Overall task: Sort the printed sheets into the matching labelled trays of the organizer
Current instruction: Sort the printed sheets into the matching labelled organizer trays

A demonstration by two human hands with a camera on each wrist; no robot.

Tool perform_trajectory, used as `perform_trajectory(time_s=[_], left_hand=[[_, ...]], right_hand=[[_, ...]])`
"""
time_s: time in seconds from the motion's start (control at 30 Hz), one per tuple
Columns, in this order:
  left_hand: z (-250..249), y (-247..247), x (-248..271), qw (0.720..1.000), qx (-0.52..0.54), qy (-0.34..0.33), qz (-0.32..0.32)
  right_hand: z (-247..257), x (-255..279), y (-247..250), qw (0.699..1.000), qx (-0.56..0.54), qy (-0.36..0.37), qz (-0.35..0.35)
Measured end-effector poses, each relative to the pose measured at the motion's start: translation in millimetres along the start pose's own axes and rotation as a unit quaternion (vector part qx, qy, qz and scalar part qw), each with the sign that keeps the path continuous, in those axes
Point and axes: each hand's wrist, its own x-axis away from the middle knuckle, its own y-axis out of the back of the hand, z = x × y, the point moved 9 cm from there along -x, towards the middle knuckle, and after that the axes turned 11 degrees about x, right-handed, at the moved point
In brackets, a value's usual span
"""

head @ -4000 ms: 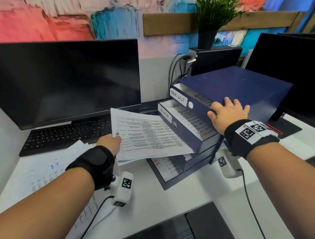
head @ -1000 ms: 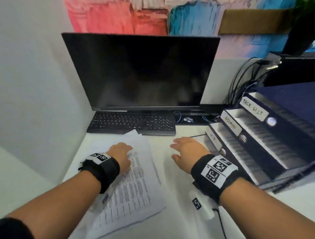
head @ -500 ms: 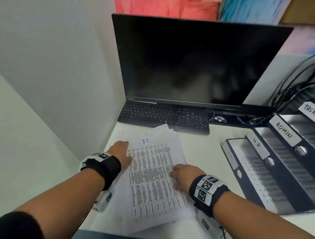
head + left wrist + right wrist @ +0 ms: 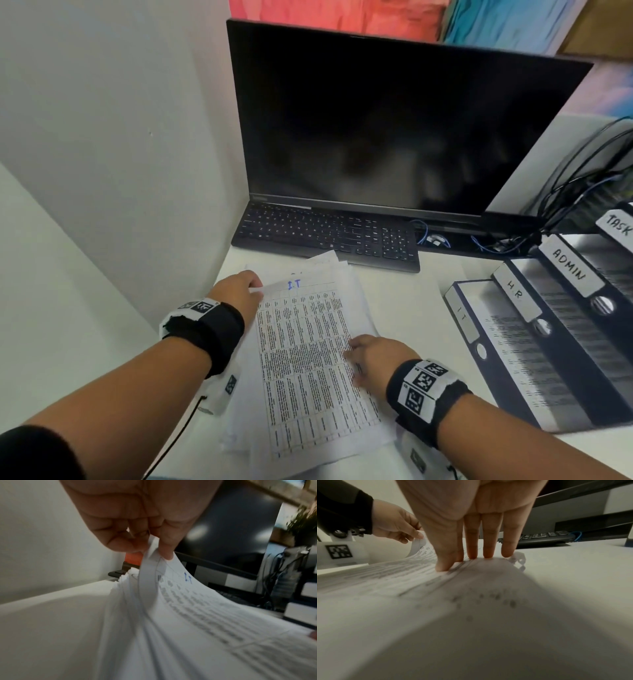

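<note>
Head view: left hand [image 4: 236, 294] pinches the upper left corner of the top sheet [image 4: 305, 356], marked "IT" in blue, between thumb and fingers; left wrist view shows that corner curled up off the stack [image 4: 239, 425]. Right hand [image 4: 376, 356] lies flat with fingers straight, fingertips [image 4: 488, 554] pressing the sheet's right edge. The stack rests on the desk [image 4: 411, 301] in front of the keyboard [image 4: 325, 236], left of the organizer [image 4: 555, 342], whose trays read IT, HR, ADMIN, TASK. Compared with half a second earlier, the left hand has closed on the corner and lifted it; the right hand stays pressed in place.
</note>
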Motion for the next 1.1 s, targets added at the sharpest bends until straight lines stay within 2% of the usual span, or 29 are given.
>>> perform_trajectory(time_s=[0.17,0.27,0.37,0.5,0.67,0.87,0.97,1.1], left_hand=[[-24,4,30,0.997,0.024,-0.071,0.012],[-41,1,48,0.991,0.026,-0.123,0.039],[-48,-2,58,0.986,0.042,-0.147,0.068],[-48,0,62,0.978,0.157,-0.122,0.064],[-45,6,57,0.944,0.303,-0.100,0.089],[-52,3,57,0.933,0.312,-0.116,0.139],[-55,1,57,0.925,0.331,-0.114,0.148],[-56,3,57,0.927,0.323,-0.125,0.143]], right_hand=[[-7,3,16,0.999,-0.001,-0.024,-0.031],[-13,10,50,0.993,-0.028,-0.046,-0.107],[-16,15,81,0.980,-0.026,-0.055,-0.191],[-14,15,101,0.972,-0.010,-0.045,-0.232],[-3,15,105,0.976,-0.006,-0.027,-0.218],[13,29,122,0.946,-0.036,-0.004,-0.322],[20,37,131,0.918,-0.012,0.021,-0.396],[20,44,133,0.900,0.019,0.038,-0.434]])
